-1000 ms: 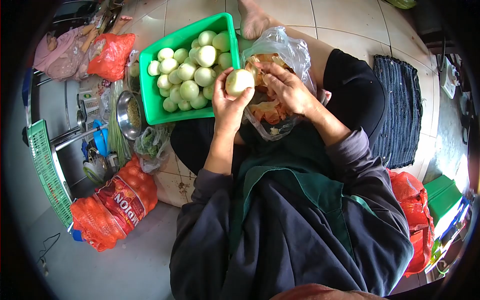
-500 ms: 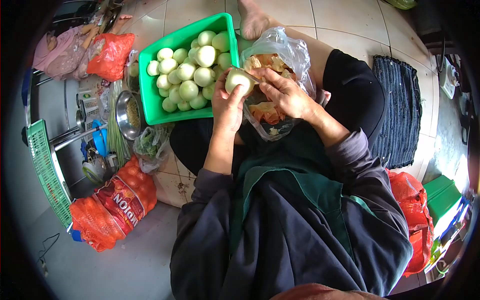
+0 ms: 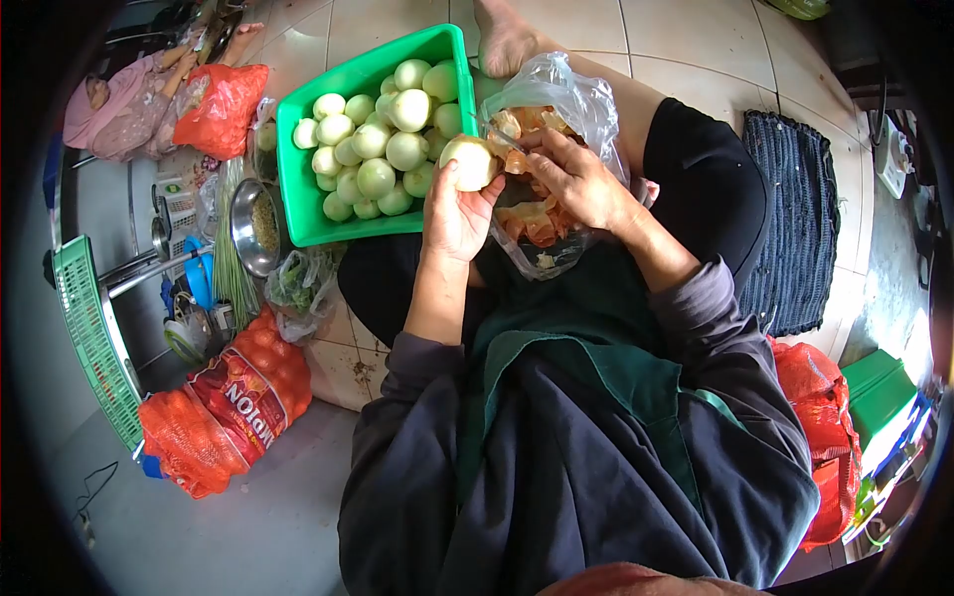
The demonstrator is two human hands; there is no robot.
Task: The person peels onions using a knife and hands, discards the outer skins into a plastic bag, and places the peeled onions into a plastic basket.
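Observation:
A pale peeled onion [image 3: 467, 164] is held in my left hand [image 3: 456, 214], just off the right edge of a green bin [image 3: 293, 189]. Several peeled onions [image 3: 376, 179] fill the bin. My right hand [image 3: 586, 186] is closed on a small knife [image 3: 505, 139], its blade pointing left toward the onion. Beneath my right hand lies a clear plastic bag [image 3: 593, 94], open, with brown onion skins [image 3: 537, 221] inside.
A red mesh sack [image 3: 234, 407] sits at the lower left, near a steel bowl [image 3: 255, 228] and a bag of greens [image 3: 295, 288]. Another person [image 3: 124, 109] sits at the upper left beside a red bag [image 3: 221, 111]. A dark woven mat [image 3: 790, 219] lies right.
The onion has been turned in my left hand, whose thumb has shifted. The knife has moved off the onion, and my right hand is slightly farther right.

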